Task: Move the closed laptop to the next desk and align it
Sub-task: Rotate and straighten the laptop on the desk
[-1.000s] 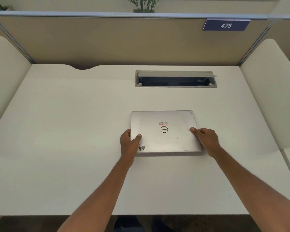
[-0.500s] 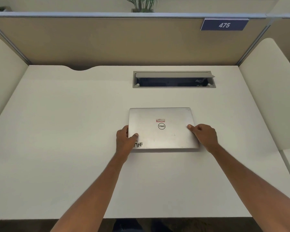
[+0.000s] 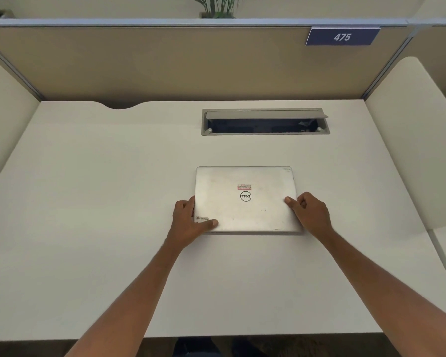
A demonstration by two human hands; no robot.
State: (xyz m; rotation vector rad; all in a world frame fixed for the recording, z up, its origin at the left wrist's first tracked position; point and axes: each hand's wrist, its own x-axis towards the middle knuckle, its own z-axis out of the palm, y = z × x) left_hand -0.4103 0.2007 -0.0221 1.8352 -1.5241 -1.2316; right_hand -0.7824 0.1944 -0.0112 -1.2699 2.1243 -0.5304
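Note:
A closed silver laptop (image 3: 245, 202) with a round logo and a small red sticker lies flat on the white desk (image 3: 88, 202), a little right of centre, its edges roughly square to the desk. My left hand (image 3: 188, 222) grips its near left corner, thumb on the lid over a sticker. My right hand (image 3: 310, 215) holds the right edge, thumb tip on the lid.
An open grey cable hatch (image 3: 265, 122) is set into the desk behind the laptop. A tan partition (image 3: 165, 63) with a blue sign reading 475 (image 3: 343, 36) closes the back. Cream side dividers (image 3: 410, 140) stand left and right.
The laptop has slid slightly away from me and straightened. My left thumb has shifted to the near left corner, and my right hand stays on the right edge.

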